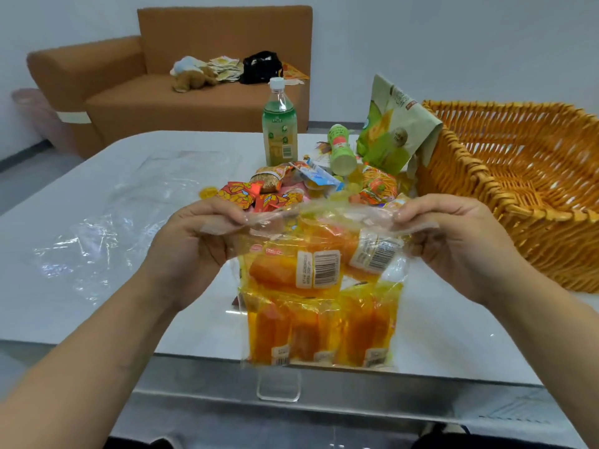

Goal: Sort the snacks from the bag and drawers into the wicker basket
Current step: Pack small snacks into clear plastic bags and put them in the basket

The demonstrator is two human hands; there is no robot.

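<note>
Left hand [191, 231] and right hand [453, 231] each pinch one top corner of a clear bag [321, 286], holding it up over the near edge of the table [97, 286], left of the basket [518, 176]. Bag mouth appears to be pulled apart; orange snack packs inside, at least five, exact count unclear. Basket: nothing visible inside from this angle. Judged: sorting barely begun. Left of the basket, on the table: snack pile [291, 189], roughly eight small packets, overlapping; one upright bottle [279, 124]; one tipped green tube [340, 150]; one green pouch [395, 124] leaning on the basket. One flattened empty bag [129, 205] further left.
</note>
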